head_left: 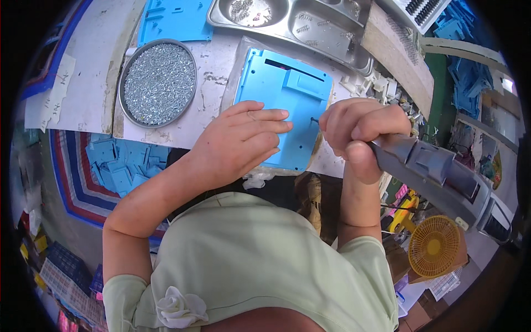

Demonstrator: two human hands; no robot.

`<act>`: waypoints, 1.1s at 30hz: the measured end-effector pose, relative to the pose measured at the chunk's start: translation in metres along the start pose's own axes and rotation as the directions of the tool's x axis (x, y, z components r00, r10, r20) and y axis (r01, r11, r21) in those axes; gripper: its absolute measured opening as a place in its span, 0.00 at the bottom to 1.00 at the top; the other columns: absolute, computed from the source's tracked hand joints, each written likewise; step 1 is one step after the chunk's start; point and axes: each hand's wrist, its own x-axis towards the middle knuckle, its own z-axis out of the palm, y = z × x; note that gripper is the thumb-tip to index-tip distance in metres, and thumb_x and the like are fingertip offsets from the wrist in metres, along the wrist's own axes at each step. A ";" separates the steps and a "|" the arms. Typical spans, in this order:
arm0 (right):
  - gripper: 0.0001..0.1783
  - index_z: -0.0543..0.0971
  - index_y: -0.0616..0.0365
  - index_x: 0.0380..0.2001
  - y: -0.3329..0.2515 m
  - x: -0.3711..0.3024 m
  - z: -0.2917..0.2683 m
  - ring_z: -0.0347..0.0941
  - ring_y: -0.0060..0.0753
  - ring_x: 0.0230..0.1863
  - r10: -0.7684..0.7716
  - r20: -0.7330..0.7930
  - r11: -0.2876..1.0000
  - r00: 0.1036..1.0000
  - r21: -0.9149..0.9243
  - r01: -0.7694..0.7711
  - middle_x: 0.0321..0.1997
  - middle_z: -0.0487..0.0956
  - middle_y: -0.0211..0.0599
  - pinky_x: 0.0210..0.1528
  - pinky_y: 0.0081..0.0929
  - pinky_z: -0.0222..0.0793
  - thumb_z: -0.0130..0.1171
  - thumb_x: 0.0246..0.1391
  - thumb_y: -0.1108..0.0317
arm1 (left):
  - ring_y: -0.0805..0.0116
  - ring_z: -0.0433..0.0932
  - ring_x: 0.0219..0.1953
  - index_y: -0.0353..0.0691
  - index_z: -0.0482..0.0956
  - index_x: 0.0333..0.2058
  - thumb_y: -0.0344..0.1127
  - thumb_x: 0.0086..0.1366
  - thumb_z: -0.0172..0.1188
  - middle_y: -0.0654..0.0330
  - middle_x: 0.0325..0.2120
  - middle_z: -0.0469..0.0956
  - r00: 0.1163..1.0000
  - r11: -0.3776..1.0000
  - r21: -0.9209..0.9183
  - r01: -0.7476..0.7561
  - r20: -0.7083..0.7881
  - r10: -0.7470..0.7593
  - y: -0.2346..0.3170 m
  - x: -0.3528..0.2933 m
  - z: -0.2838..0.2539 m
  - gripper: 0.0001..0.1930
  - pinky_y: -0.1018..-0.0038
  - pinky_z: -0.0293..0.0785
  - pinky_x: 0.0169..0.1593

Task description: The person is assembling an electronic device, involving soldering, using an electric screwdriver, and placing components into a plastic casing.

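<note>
A light blue plastic panel [271, 83] lies on the worktable, with a slot near its far edge and several small holes. My left hand [238, 135] rests on the panel's left part, fingers stretched out over its surface. My right hand [359, 124] is closed around a grey electric screwdriver [437, 171], whose body runs back to the lower right. Its thin dark bit [314, 119] points at the panel's right edge. Whether the bit touches a screw there cannot be made out.
A round grey tray [123, 91] full of small silvery screws stands left of the panel. Another blue panel [177, 22] lies at the far left. Behind is a metal compartment tray [321, 51] holding springs. White plastic parts [381, 88] lie at the right; a yellow fan [434, 246] stands lower right.
</note>
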 end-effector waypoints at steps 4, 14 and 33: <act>0.17 0.72 0.63 0.39 -0.002 0.007 -0.012 0.69 0.28 0.21 0.013 0.103 0.999 0.995 0.046 -0.018 0.21 0.73 0.34 0.22 0.26 0.66 0.70 0.56 0.69 | 0.60 0.78 0.58 0.41 0.79 0.39 0.28 0.60 0.67 0.62 0.50 0.83 0.999 0.999 -0.024 0.028 -0.043 -0.029 0.003 -0.003 0.002 0.09 0.56 0.71 0.61; 0.17 0.72 0.44 0.42 -0.035 0.018 0.036 0.67 0.15 0.14 -0.064 0.114 0.969 0.991 0.244 0.035 0.17 0.73 0.17 0.19 0.18 0.65 0.70 0.57 0.57 | 0.62 0.84 0.50 0.44 0.81 0.39 0.26 0.58 0.68 0.61 0.44 0.85 0.972 0.993 -0.105 0.055 -0.221 -0.077 0.017 -0.011 0.000 0.11 0.50 0.62 0.66; 0.13 0.71 0.55 0.49 0.056 0.092 0.021 0.61 0.26 0.21 -0.088 0.005 0.995 0.996 0.055 0.088 0.21 0.65 0.28 0.31 0.35 0.65 0.48 0.67 0.62 | 0.62 0.74 0.45 0.44 0.85 0.33 0.34 0.56 0.69 0.64 0.37 0.78 0.866 0.738 0.476 0.478 -0.395 -0.307 -0.049 -0.055 -0.092 0.06 0.60 0.58 0.56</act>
